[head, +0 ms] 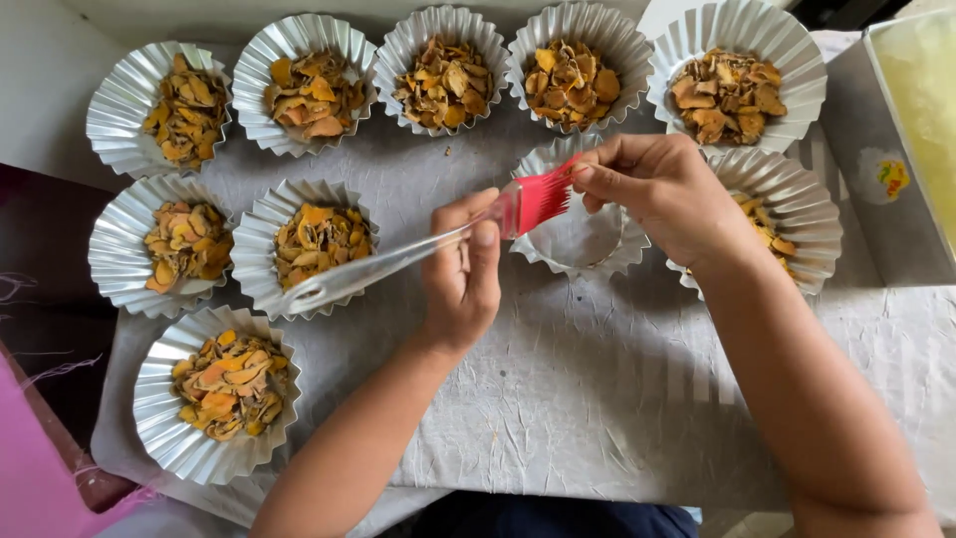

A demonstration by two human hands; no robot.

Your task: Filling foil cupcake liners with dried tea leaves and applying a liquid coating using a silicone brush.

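Hands: left hand (pixel 460 284) pinched brush (pixel 418 251) handle; right hand (pixel 662 194) pinched red bristles above empty foil cup (pixel 578 244). Filled cups crowded bench (pixel 597 399) rear; front lay open.

The scene is bright and evenly lit, with soft daylight that seems to come from the upper right, where a pale container (pixel 921 120) is washed out almost to white. Shadows are faint: a soft one lies under the right hand (pixel 662 194) and forearm on the grey cloth (pixel 597 399). The fluted foil cups (pixel 129 110) throw small glints along their ridges but no harsh glare. Focus is sharp across the middle; the red brush (pixel 543 199) shows slight smearing, perhaps motion blur. The wide lens bends the edges, and the lower left corner falls dark and soft.
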